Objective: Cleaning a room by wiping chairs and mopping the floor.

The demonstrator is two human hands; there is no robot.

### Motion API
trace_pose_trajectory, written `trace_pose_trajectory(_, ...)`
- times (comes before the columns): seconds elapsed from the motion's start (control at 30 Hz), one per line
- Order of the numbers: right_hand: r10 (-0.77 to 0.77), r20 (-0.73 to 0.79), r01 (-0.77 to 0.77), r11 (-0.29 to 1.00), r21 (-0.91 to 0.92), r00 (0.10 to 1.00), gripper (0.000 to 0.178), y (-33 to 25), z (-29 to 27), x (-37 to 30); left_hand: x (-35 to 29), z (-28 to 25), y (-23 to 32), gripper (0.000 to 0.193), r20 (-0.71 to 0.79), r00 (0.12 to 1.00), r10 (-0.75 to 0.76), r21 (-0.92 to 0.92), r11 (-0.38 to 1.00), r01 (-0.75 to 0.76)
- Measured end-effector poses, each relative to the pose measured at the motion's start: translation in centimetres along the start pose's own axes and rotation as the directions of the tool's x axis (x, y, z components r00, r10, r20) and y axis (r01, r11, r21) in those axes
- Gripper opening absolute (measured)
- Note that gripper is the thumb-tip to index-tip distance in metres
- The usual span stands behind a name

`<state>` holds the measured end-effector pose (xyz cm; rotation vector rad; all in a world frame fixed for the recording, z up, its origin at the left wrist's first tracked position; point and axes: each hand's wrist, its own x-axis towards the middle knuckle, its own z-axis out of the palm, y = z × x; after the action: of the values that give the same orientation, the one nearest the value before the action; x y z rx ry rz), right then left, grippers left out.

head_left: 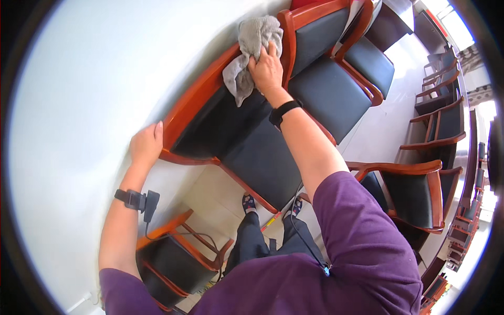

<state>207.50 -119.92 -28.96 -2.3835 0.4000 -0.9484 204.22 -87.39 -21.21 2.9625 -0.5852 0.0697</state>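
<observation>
A wooden armchair with a reddish-brown frame and black padded seat [260,160] stands in front of me, its back near the white wall. My right hand [266,69] presses a crumpled grey cloth [255,34] onto the far end of its wooden top rail [202,86]. Part of the cloth hangs down over the black backrest [212,123]. At the rail's near left end, my left hand [147,143] holds the frame, its thumb along the edge and the other fingers mostly hidden. Both wrists wear black bands, and a cable runs from the left one.
A matching chair [331,94] stands close beside on the right, with another [367,63] beyond. Behind me at lower left is one more chair [176,260]. Several chairs line a long table at right. The white wall [89,105] rises along the left.
</observation>
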Motion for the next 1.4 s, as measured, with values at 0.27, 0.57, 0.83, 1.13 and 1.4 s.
trace_pose_trajectory(0.27,0.486,0.277,-0.538,0.829,0.155,0.829,0.037,10.3,0.4,-11.6,3.6,-1.5,7.3,0.035,0.063,0.951,0.303,0.049,0.951,-0.307)
trace_pose_trajectory(0.57,0.457,0.151,-0.482,0.832,0.276,0.876,0.044,12.4,3.8,-5.1,10.1,3.9,10.0,0.049,0.166,0.949,0.267,-0.182,0.954,-0.237)
trace_pose_trajectory(0.83,0.368,0.533,-0.431,0.902,-0.007,0.762,0.040,23.7,12.5,-17.1,9.6,4.9,11.1,0.040,0.115,0.974,0.198,-0.067,0.979,-0.191)
trace_pose_trajectory(1.13,0.381,0.708,-0.168,0.920,-0.354,0.595,0.039,24.5,9.0,-16.1,10.0,5.0,8.7,0.056,0.093,0.975,0.203,0.135,0.967,-0.215)
trace_pose_trajectory(1.4,0.515,0.520,-0.271,0.837,-0.475,0.681,0.037,29.4,-9.1,-26.8,9.8,3.9,9.9,0.046,0.163,0.968,0.190,0.000,0.981,-0.192)
